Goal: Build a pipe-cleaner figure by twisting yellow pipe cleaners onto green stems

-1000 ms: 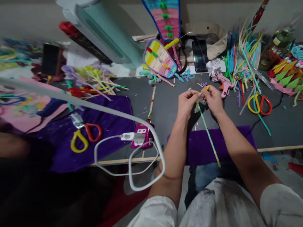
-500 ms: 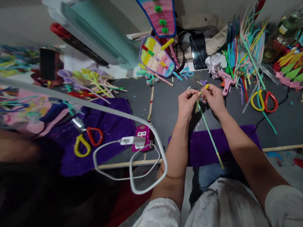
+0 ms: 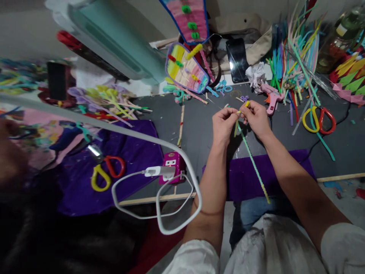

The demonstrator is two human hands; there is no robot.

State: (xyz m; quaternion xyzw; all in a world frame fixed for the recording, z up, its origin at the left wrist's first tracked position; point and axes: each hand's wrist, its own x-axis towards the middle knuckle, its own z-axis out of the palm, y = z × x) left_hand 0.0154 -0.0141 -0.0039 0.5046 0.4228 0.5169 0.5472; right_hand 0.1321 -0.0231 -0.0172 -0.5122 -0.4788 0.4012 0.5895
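Both my hands meet over the dark table, fingertips pinched close together. My left hand (image 3: 225, 123) is closed on the yellow upper end of a pipe cleaner. My right hand (image 3: 256, 118) pinches the same yellow part, and a yellow tip shows above its fingers. From the hands the pipe cleaner (image 3: 251, 156) hangs down toward my lap, twisted, light green with a yellow lower end. A short yellow-green piece dangles beside it under my left fingers. How the pieces join is hidden by my fingertips. A purple cloth (image 3: 253, 179) lies beneath my forearms.
A pink glue gun (image 3: 274, 99), red-and-yellow scissors (image 3: 315, 120) and bundled pipe cleaners stand to the right. Left are a white cable (image 3: 196, 186), a magenta power socket (image 3: 173, 161), another pair of scissors (image 3: 107, 173) and a person's blurred arm. A phone (image 3: 237, 61) lies at the back.
My hands keep their pinch and have barely shifted. The person's arm at the left has moved further left and up. The view has tilted slightly.
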